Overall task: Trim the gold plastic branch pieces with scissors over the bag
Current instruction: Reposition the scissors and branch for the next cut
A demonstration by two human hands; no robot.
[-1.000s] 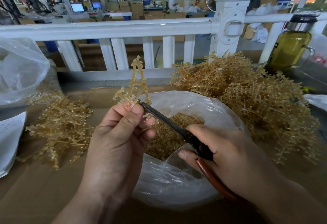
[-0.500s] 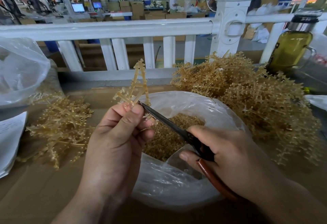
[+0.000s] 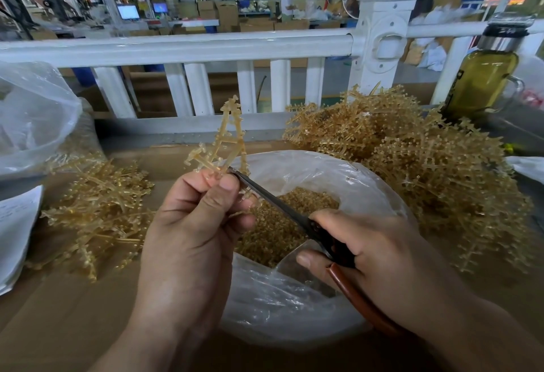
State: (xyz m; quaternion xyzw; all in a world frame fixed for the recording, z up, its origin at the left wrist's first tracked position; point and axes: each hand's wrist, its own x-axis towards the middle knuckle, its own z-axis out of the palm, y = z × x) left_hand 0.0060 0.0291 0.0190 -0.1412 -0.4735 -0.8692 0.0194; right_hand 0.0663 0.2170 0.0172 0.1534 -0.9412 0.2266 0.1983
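Where the view is nearest, left hand (image 3: pixel 188 233): fingers and thumb pinching the base of one branch piece (image 3: pixel 228 139), held upright above the bag (image 3: pixel 279 313).
Right hand (image 3: pixel 379 254): curled round the brown-handled scissors (image 3: pixel 282 208); blade tips meet the piece beside the left thumb.
Bag: clear plastic, mouth open, gold trimmings (image 3: pixel 279 224) inside.
Branch piece, judged: very light, thin, stiff yet springy, likely to snap at its small nubs. Best held low on the stem, close to the cut.
Untrimmed pile (image 3: pixel 426 171), right; smaller pile (image 3: pixel 97 210), left.
Paper sheet (image 3: pixel 14 224): faint writing, unreadable.
Bottle (image 3: pixel 482 80): dark marking, illegible.
White railing (image 3: pixel 176 48) behind.
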